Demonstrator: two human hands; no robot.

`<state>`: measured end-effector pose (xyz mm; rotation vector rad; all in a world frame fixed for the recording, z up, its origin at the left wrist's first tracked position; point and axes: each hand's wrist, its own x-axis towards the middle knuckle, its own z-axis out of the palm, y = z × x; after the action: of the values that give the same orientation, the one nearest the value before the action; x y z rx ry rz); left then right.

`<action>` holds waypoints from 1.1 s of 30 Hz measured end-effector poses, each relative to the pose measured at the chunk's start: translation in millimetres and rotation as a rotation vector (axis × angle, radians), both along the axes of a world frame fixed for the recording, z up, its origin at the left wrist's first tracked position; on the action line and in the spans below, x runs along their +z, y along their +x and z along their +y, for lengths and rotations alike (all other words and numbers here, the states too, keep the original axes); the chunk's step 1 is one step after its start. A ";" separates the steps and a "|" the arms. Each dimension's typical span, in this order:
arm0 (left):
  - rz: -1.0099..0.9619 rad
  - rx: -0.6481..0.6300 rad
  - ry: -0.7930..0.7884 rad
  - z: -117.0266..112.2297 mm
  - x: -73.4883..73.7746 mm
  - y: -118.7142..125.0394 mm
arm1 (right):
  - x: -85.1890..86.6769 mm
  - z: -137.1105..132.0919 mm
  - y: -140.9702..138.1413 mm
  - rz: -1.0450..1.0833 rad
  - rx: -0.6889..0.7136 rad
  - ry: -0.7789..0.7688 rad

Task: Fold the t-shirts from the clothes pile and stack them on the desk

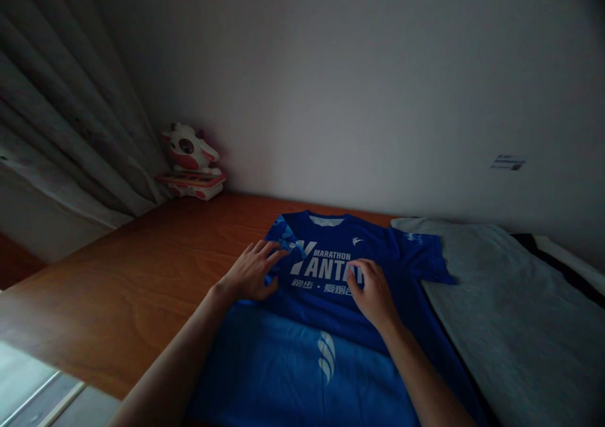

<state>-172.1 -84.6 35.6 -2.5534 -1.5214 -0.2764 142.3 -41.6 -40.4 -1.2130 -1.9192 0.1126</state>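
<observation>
1. A wooden table (pixel 142 276) is filling the lower left of the view, butting against a pale wall (pixel 359 87), with a curtain (pixel 61 118) hanging down at the far left

2. A blue T-shirt (pixel 331 313) is lying face up on the table, collar toward the wall and hem toward the person, its white lettering showing across the chest; the person's left sleeve side is looking already turned in, while the other sleeve is spreading out onto a grey garment (pixel 510 301) lying just beside it on the right

3. The shirt is looking like thin, light sports fabric, so it is likely behaving as soft and limp with a slightly slick surface: it is probably sliding easily over the wood and creasing wherever it is pushed, and it is not fragile at all

4. Judging from that, the edges are offering the best hold, namely the shoulder seam, the sleeve end or the side seam, pinched between fingertips, with a flat palm pinning the middle so that the cloth is not dragging

5. The left hand (pixel 250 274) is resting flat and spread on the shirt's folded left edge, fingers extended, gripping nothing

6. The right hand (pixel 373 291) is sitting on the chest lettering with fingers curled down onto the cloth, pressing or lightly pinching it; I cannot tell which

7. A small red-and-white toy (pixel 191 162) is standing in the far corner by the curtain, well apart from the shirt
</observation>
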 end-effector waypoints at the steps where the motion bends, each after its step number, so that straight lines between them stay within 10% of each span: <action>1: 0.006 0.016 -0.029 0.0 0.7 -4.3 | 2.4 -0.3 -2.4 -0.031 0.008 -0.013; 10: -0.085 0.146 -0.070 12.4 -17.4 -16.0 | 35.7 22.7 -81.2 -0.241 -0.021 -0.354; 16: -0.341 0.008 0.064 16.8 -25.7 -15.0 | 31.1 34.1 -129.3 -0.156 -0.197 -0.428; 33: -0.105 0.019 0.020 10.9 -19.2 -8.9 | 9.4 63.0 -104.1 0.420 -0.103 -0.362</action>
<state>-181.0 -73.7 16.4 -2.5451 -1.5693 -0.4274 38.2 21.4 -31.0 -1.3911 -1.5030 0.6322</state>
